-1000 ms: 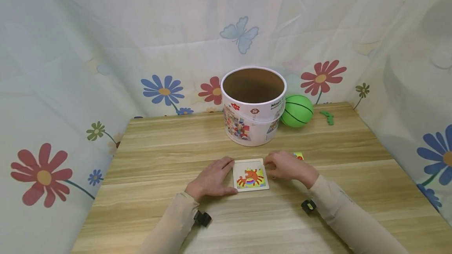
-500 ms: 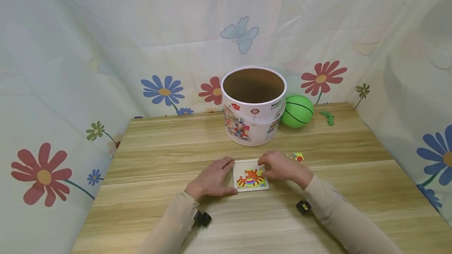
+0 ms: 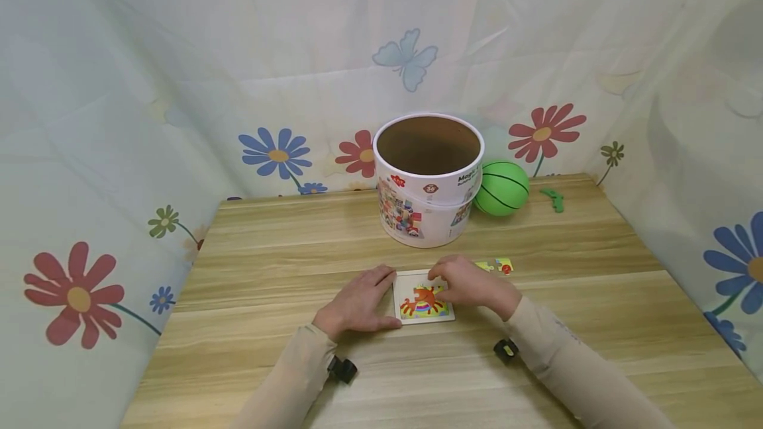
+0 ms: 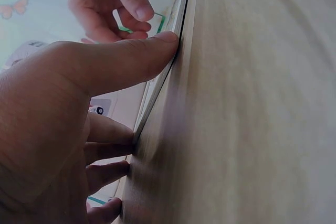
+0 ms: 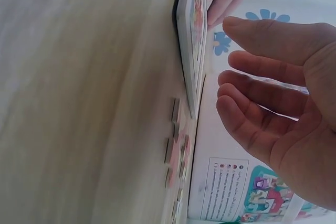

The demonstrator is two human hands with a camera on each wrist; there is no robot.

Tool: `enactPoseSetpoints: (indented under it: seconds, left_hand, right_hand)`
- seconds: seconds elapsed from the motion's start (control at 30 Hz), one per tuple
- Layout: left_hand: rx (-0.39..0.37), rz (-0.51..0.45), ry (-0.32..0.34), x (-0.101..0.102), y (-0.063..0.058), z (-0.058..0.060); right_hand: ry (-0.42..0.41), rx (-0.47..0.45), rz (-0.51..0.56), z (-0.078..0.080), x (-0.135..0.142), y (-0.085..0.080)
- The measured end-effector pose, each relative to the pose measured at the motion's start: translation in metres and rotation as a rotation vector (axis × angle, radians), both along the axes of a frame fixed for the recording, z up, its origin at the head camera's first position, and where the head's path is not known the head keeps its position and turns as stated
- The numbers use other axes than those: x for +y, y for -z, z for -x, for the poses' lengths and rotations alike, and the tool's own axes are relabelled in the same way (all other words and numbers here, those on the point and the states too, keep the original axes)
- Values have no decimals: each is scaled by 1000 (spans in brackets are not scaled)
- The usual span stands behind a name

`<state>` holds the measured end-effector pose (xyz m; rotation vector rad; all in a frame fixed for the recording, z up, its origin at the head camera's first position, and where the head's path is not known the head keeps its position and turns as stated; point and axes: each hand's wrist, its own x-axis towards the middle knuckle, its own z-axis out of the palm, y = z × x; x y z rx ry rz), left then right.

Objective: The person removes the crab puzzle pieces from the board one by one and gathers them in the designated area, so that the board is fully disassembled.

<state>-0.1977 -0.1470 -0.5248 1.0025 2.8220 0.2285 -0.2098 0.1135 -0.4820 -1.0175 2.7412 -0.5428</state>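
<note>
Since a second ago, the right hand (image 3: 473, 283) has shifted leftward from beside the puzzle tray (image 3: 408, 282) to over its right side, uncovering more of the loose puzzle pieces (image 3: 503, 265) beyond it, while the left hand (image 3: 360, 303) has stayed at the opposite edge. From the head view I see the tray lying flat on the wooden surface (image 3: 256, 250), between the two hands, with part of a red crab picture (image 3: 422, 303) assembled inside. Thumb and index finger of the left hand are spread wide, touching the near and far corners on its side; the right hand is loosely bent above the picture. Farther out than both hands stands a white printed bucket (image 3: 424, 217), with a green ball (image 3: 503, 189) just beside it and a small green toy (image 3: 556, 200) past the ball, on the right hand's side. Each beige sleeve (image 3: 292, 376) has a black wrist camera (image 3: 342, 369) near the cuff.

Left wrist view: the left thumb (image 4: 126, 66) lies nearly straight, its tip against the tray's edge, and the other fingers reach down to the far corner and the surface.

Right wrist view: the right fingers curve gently, the thumb apart from them, and nothing shows between; the loose pieces lie near the tray, below this hand.
</note>
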Motion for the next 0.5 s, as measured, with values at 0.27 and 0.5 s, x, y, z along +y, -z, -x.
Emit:
enactPoseSetpoints:
  seconds: [0.27,0.5]
  left_hand:
    - [4,-4,4,0,-1,-1]
    - [-5,9,-1,-1,-1,-1]
  right_hand:
    - [-16,16,-19,-1,-8,1]
    - [-38,-13,-7,-1,-13,2]
